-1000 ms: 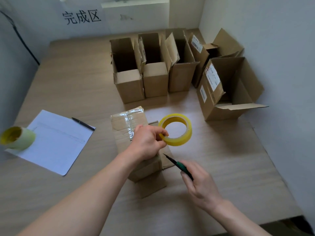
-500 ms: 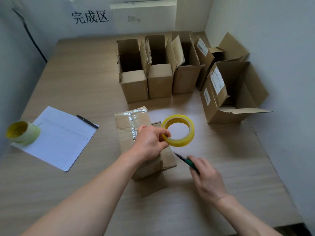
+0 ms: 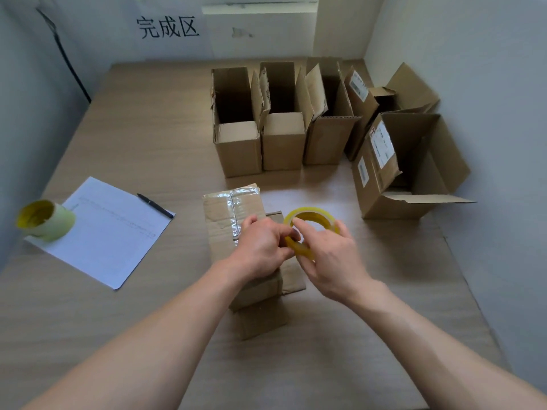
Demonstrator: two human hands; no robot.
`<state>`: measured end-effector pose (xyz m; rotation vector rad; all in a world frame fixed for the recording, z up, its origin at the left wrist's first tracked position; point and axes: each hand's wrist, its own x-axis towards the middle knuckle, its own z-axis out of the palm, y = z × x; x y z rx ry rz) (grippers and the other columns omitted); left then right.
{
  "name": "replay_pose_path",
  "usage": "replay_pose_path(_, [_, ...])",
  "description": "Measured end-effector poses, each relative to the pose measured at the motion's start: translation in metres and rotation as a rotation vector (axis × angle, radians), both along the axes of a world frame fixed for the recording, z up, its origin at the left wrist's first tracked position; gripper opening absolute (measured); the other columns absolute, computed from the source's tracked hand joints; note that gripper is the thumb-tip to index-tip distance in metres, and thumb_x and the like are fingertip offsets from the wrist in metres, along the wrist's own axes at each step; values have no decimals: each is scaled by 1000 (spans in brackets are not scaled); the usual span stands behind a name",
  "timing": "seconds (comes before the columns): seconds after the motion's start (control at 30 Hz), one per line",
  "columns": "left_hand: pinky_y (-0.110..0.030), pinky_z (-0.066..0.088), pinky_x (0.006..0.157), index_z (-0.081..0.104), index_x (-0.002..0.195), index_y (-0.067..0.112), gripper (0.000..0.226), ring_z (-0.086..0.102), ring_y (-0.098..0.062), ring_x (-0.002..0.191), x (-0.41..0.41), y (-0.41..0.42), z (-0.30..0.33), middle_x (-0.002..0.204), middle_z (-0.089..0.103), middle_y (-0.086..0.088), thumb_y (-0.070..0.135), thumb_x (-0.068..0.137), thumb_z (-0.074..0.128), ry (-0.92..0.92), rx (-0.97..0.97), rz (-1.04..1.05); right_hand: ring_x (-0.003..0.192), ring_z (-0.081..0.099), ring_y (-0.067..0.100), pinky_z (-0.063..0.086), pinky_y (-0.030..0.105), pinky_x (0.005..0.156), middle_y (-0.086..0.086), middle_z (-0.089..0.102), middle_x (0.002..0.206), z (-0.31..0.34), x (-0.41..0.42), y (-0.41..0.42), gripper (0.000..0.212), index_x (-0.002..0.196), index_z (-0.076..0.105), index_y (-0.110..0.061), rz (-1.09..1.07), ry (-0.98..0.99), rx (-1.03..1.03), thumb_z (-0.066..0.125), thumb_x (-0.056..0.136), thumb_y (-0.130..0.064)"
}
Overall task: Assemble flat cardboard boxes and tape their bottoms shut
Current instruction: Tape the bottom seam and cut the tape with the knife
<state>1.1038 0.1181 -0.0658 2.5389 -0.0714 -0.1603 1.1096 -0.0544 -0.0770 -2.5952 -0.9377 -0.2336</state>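
On the wall behind the desk (image 3: 124,119) we could read three large black characters, 完成区 (image 3: 167,27). Two of the open boxes at the far right carried white printed labels (image 3: 381,147), but their print was too small for us to read. A sheet of paper (image 3: 109,232) with faint lines of writing, equally illegible, lay at our left with a black pen (image 3: 155,205) on its far corner and a pale yellow-green roll (image 3: 44,220) on its left edge.

The box (image 3: 228,220) we were taping lay bottom-up in front of us, a shiny strip of tape along its seam. Our left hand (image 3: 260,247) rested on it with fingers curled, pinching the near rim of the yellow tape roll (image 3: 310,229) held just beside the box. Our right hand (image 3: 328,261) gripped the same roll from the right, fingers wrapped round its outer edge and forefinger reaching across the rim.

Half a second before, the right hand had been lower on the desk holding a green-handled tool; now it had come up to the roll, and the tool was out of sight. The left hand had stayed on the roll.

Three upright assembled boxes (image 3: 236,137) stood in a row beyond.
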Motion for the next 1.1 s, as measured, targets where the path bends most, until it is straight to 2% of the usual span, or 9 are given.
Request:
replay_pose_path(0.07, [-42,16,113,69,91,32,12,56,-15,93,-1,2,-1,77,67,11,29,80,72,-6,-17,9,85,67,32,53,46,85,2,72,103,3,5,5,61,141,43,-23,45,155,-26,66,84,-23])
replay_pose_path(0.17, [-40,16,112,64,93,34,19,51,-12,86,-3,1,-3,70,59,16,27,77,73,-19,-29,13,99,65,32,54,48,80,0,67,116,2,7,9,60,141,28,-42,-6,364,-55,58,90,-29])
replay_pose_path(0.4, [-45,16,114,45,85,24,22,51,-21,87,-12,6,-10,81,53,5,25,78,65,-73,43,-63,83,58,24,51,39,72,-9,64,85,2,19,26,20,92,52,-37,-106,614,-12,62,81,-23])
replay_pose_path(0.47, [-44,20,112,42,85,23,25,43,-18,82,-16,8,-9,81,49,5,27,77,65,-112,66,-119,77,55,16,47,32,65,-17,61,73,1,22,28,26,78,55,-43,-122,651,24,63,76,-18])
replay_pose_path(0.6, [-39,21,109,41,92,21,34,39,-17,87,-24,10,-4,94,45,2,34,74,66,-160,146,-218,77,57,17,48,31,65,-14,64,75,-3,23,28,32,67,56,-44,-101,658,-14,56,72,-12])
replay_pose_path(0.73, [-41,20,112,45,104,13,38,42,-25,100,-30,5,-5,105,46,-5,28,73,60,-148,259,-206,73,58,17,49,32,61,-11,66,71,-6,28,30,21,82,64,-33,-65,607,-38,55,70,-19])
replay_pose_path(0.87, [-41,17,114,45,111,11,44,40,-25,106,-31,1,-6,112,45,-7,25,72,58,-144,284,-187,66,48,21,29,28,54,-8,46,62,-11,31,26,4,67,49,-27,-36,361,-108,52,65,-27])
replay_pose_path(0.97, [-38,10,117,44,112,12,45,40,-25,110,-33,3,-9,115,44,-6,25,72,58,-161,265,-163,68,52,27,27,29,57,-6,41,65,-10,36,12,20,64,40,-24,-69,281,-192,59,69,-30])
replay_pose_path(1.1, [-38,7,119,43,112,13,46,40,-25,116,-33,5,-12,118,43,-5,25,71,59,-158,212,-151,64,46,21,29,31,56,-6,44,61,-3,34,-13,33,60,42,-22,-61,336,-121,69,75,-34])
